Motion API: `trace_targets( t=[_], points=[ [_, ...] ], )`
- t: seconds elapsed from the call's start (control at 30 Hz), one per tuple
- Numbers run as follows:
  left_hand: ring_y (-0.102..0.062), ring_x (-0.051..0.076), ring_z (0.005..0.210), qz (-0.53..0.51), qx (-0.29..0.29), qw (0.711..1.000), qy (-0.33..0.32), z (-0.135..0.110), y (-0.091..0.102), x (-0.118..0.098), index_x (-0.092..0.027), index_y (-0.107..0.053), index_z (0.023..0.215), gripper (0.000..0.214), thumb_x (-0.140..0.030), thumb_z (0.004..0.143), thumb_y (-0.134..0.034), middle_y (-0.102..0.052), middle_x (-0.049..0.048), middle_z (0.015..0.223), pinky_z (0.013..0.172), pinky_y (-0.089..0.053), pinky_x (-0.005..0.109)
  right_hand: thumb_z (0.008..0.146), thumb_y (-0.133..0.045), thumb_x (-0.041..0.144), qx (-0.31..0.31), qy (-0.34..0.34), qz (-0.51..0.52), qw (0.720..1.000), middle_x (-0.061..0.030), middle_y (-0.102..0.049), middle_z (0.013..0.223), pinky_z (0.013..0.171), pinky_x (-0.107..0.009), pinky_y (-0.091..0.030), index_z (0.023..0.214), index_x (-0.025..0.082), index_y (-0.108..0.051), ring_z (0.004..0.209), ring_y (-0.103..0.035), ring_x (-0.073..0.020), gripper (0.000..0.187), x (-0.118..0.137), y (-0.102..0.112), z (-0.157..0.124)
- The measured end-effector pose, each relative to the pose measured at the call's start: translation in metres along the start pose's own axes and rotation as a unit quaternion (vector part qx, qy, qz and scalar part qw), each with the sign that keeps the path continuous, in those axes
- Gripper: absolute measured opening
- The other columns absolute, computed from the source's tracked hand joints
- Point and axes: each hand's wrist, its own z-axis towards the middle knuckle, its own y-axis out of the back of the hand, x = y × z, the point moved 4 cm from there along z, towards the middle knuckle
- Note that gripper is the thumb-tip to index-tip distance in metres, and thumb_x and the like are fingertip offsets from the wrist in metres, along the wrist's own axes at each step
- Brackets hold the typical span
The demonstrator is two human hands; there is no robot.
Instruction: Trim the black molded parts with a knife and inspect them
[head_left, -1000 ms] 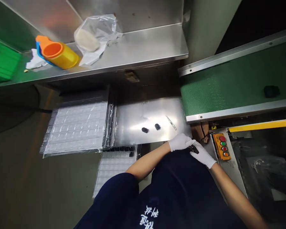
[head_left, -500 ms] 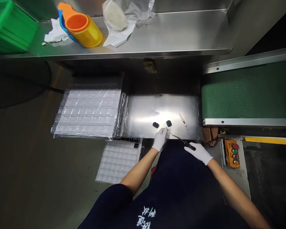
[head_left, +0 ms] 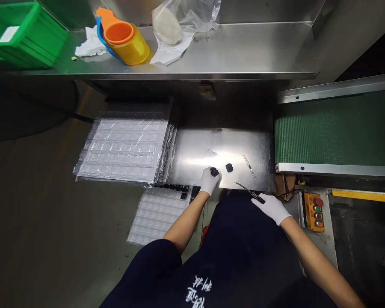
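Observation:
Both my hands wear white gloves. My left hand (head_left: 208, 180) rests on the shiny steel plate (head_left: 195, 154), its fingers closed around a small black part (head_left: 214, 172). A second small black part (head_left: 229, 167) lies just to its right. Silver tweezers (head_left: 249, 166) lie further right on the plate. My right hand (head_left: 271, 207) sits at the plate's near right corner, gripping black tweezers (head_left: 248, 191) that point left and away from me.
Stacked clear blister trays in plastic wrap (head_left: 125, 149) lie left of the plate; another tray (head_left: 157, 214) holding some black parts sits nearer me. A green conveyor belt (head_left: 333, 132) runs at right, with a button box (head_left: 316, 211) below it. The upper shelf holds an orange-yellow jug (head_left: 125, 40), a plastic bag (head_left: 176, 25) and a green bin (head_left: 16, 36).
My left hand left my right hand, reached left over the plate and closed on the left black part. My right hand stayed put with the black tweezers. The view shifted left.

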Motion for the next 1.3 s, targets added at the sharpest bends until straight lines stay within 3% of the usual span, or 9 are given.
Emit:
trace_targets(
  t=[0.17,0.3,0.5,0.87,1.1,1.2,1.3],
  points=[
    [-0.068,0.020,0.096,0.077,0.065,0.991,-0.089,-0.025,-0.021,-0.016,-0.015,-0.065,0.120,0.036,-0.041,0.096,-0.070,-0.069,0.0092,0.117,0.087,-0.058,0.040,0.096,-0.047,0.070,0.035,0.007,-0.102,0.994,-0.0095,-0.077,0.096,0.071,-0.031,-0.044,0.094,0.024,-0.072,0.087,-0.072,-0.0271,0.053,0.007,0.016,-0.013],
    [-0.069,0.022,0.099,0.133,0.111,0.974,-0.146,-0.032,-0.033,-0.032,-0.013,-0.067,0.118,0.032,-0.039,0.098,-0.067,-0.070,0.0074,0.112,0.088,-0.060,0.041,0.099,-0.040,0.070,0.033,0.015,-0.155,0.987,-0.0119,-0.078,0.102,0.073,-0.034,-0.047,0.101,0.024,-0.074,0.092,-0.074,-0.0302,0.057,0.010,0.027,-0.025],
    [-0.069,0.021,0.098,0.181,0.136,0.955,-0.193,-0.043,-0.041,-0.049,-0.014,-0.068,0.117,0.031,-0.039,0.098,-0.067,-0.070,0.0079,0.111,0.089,-0.060,0.041,0.100,-0.041,0.065,0.025,0.014,-0.189,0.982,-0.0144,-0.078,0.100,0.073,-0.034,-0.049,0.102,0.023,-0.076,0.092,-0.075,-0.0318,0.054,0.012,0.040,-0.039],
    [-0.068,0.020,0.091,0.206,0.123,0.949,-0.204,-0.061,-0.041,-0.059,-0.014,-0.068,0.111,0.032,-0.043,0.096,-0.068,-0.071,0.0058,0.101,0.087,-0.057,0.040,0.100,-0.043,0.059,0.017,0.034,-0.187,0.982,-0.0168,-0.078,0.101,0.076,-0.037,-0.051,0.107,0.022,-0.079,0.092,-0.075,-0.0336,0.052,-0.002,0.046,-0.041],
    [-0.069,0.029,0.086,0.174,0.098,0.962,-0.189,-0.059,-0.034,-0.061,-0.016,-0.072,0.102,0.032,-0.036,0.078,-0.079,-0.075,0.0118,0.093,0.078,-0.052,0.037,0.101,-0.042,0.057,0.024,0.030,-0.168,0.985,-0.0155,-0.078,0.097,0.071,-0.036,-0.049,0.101,0.022,-0.079,0.088,-0.075,-0.0338,0.051,-0.005,0.047,-0.041],
    [-0.069,0.028,0.089,0.155,0.098,0.969,-0.167,-0.053,-0.035,-0.053,-0.014,-0.072,0.102,0.031,-0.033,0.079,-0.079,-0.075,0.0130,0.095,0.080,-0.053,0.037,0.099,-0.044,0.060,0.030,0.030,-0.166,0.985,-0.0150,-0.077,0.094,0.069,-0.035,-0.048,0.098,0.021,-0.078,0.086,-0.075,-0.0333,0.052,-0.010,0.044,-0.042],
    [-0.069,0.022,0.088,0.123,0.117,0.977,-0.131,-0.046,-0.038,-0.041,-0.013,-0.070,0.106,0.029,-0.037,0.089,-0.075,-0.073,0.0087,0.097,0.083,-0.056,0.038,0.097,-0.048,0.064,0.031,0.033,-0.162,0.986,-0.0128,-0.077,0.097,0.069,-0.033,-0.048,0.099,0.022,-0.076,0.088,-0.075,-0.0313,0.051,-0.016,0.042,-0.043]
  ],
)
